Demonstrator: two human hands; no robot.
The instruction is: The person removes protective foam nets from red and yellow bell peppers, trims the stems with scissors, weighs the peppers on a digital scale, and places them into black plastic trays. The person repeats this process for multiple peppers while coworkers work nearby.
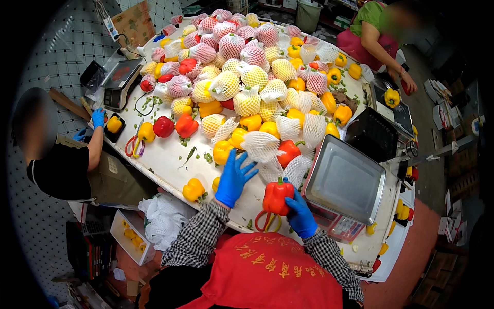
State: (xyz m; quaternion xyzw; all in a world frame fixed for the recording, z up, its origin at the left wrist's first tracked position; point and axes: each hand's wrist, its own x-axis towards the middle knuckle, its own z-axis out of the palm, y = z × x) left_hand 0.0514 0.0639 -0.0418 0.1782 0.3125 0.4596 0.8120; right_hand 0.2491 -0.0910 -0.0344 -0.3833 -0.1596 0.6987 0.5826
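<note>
A red bell pepper (278, 198) with a green stem is held in my right hand (302, 215), which wears a blue glove. My left hand (232, 179), gloved too, is open with its fingers spread, close to a white foam net sleeve (261, 147). A second red pepper (289, 153) lies just beyond, partly inside netting. Scissors with red handles (264, 221) lie below the held pepper, partly hidden by it. A yellow pepper (194, 190) rests on the table left of my left hand.
Peppers in foam nets (247, 77) are heaped across the table's far part. A scale with a metal tray (346, 172) stands right of my right hand, near a black crate (371, 135). Co-workers work at left (62, 149) and far right (373, 31). A white bin (117, 234) holds yellow pieces.
</note>
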